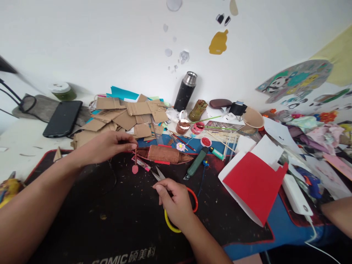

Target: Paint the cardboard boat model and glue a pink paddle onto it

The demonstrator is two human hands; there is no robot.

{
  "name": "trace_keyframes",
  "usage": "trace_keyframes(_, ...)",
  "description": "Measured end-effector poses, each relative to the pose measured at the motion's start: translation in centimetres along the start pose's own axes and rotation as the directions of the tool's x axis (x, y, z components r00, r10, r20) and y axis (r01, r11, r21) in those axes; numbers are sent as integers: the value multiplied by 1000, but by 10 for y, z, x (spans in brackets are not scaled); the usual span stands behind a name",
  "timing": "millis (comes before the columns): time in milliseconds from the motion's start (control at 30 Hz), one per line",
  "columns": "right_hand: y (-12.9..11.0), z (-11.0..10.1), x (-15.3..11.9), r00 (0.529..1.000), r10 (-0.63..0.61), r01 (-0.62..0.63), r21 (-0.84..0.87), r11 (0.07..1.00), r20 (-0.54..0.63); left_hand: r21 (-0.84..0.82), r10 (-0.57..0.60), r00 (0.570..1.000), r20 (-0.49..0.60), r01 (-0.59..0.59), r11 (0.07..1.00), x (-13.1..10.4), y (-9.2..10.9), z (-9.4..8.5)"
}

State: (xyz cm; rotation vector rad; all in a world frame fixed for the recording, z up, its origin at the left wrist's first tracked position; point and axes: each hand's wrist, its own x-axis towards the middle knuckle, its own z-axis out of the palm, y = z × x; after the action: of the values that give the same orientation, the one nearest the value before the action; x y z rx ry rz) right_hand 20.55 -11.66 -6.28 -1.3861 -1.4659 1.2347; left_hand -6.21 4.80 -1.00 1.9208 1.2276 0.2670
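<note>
My left hand (121, 145) pinches the top of a thin brown stick or strip with a small pink many-sided piece (135, 169) at its lower end. It hangs by the bow of a brown model boat (163, 154) with a rounded cover. My right hand (176, 201) is closed around the middle of a pair of scissors (158, 175). The blades point up and left, slightly apart; a red loop and a yellow loop stick out on either side of the hand. A pink-and-white strip (142, 163) lies between the hands, near the boat.
A green utility knife (196, 163) lies right of the boat. Cardboard pieces (118, 117) are heaped behind. A black flask (186, 91), a paint jar (182, 127) and red paint (205, 142) stand at the back. Red card (255, 183) lies right; another person's arm (339, 216) shows at the right edge.
</note>
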Motion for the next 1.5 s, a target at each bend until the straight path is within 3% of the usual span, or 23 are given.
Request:
trace_keyframes(800,-1,-1,-1,1000,13,-13,-9,1000,5,-163,-18,999,29,23,986,-1,3,0)
trace_keyframes(1500,0,0,-1,1000,30,-30,-18,999,5,-132,-6,999,51,13,991,1,6,2)
